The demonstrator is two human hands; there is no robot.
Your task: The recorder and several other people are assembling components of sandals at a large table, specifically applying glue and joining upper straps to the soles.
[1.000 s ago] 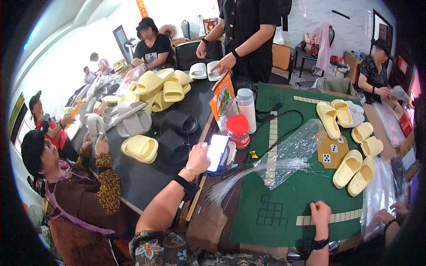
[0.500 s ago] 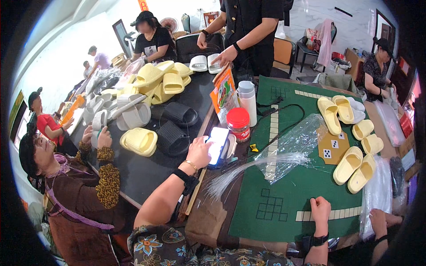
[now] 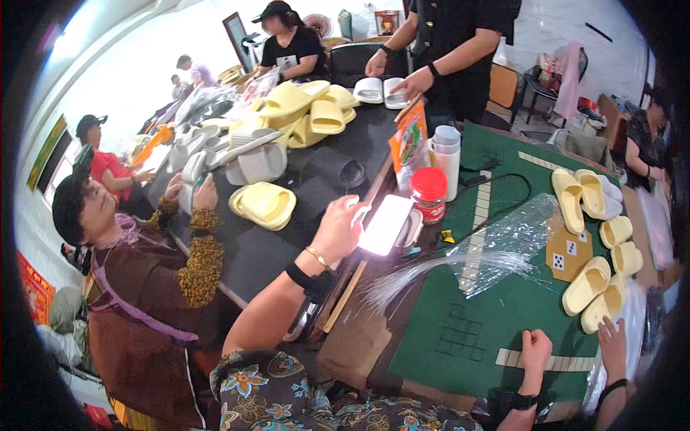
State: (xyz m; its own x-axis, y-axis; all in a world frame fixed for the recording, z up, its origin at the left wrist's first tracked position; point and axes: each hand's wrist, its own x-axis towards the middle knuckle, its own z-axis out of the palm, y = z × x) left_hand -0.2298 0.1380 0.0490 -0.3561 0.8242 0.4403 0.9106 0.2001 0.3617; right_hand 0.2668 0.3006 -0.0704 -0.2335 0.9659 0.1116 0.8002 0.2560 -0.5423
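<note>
My left hand [image 3: 339, 228] is closed on the left edge of a phone [image 3: 387, 225], whose screen glows white. Under and beside the phone, part of a grey slipper [image 3: 412, 228] shows. My right hand [image 3: 536, 350] rests as a loose fist on the green mat [image 3: 424, 363], and I see nothing in it. Close to it is a row of pale tiles [image 3: 507, 358]. Another person's hand [image 3: 613, 343] reaches in from the right, at a pair of yellow slippers [image 3: 586, 286].
A red-lidded jar [image 3: 429, 194], a white bottle [image 3: 446, 161] and an orange packet [image 3: 408, 140] stand beyond the phone. Clear plastic strands [image 3: 431, 276] cross the mat. Piled slippers [image 3: 287, 100] cover the dark table; a person on the left [image 3: 136, 266] handles one.
The view has swung left, so the scene sits further right. My left hand has gone from touching the screen to the phone's edge. The other person's hand has moved up to the yellow slippers.
</note>
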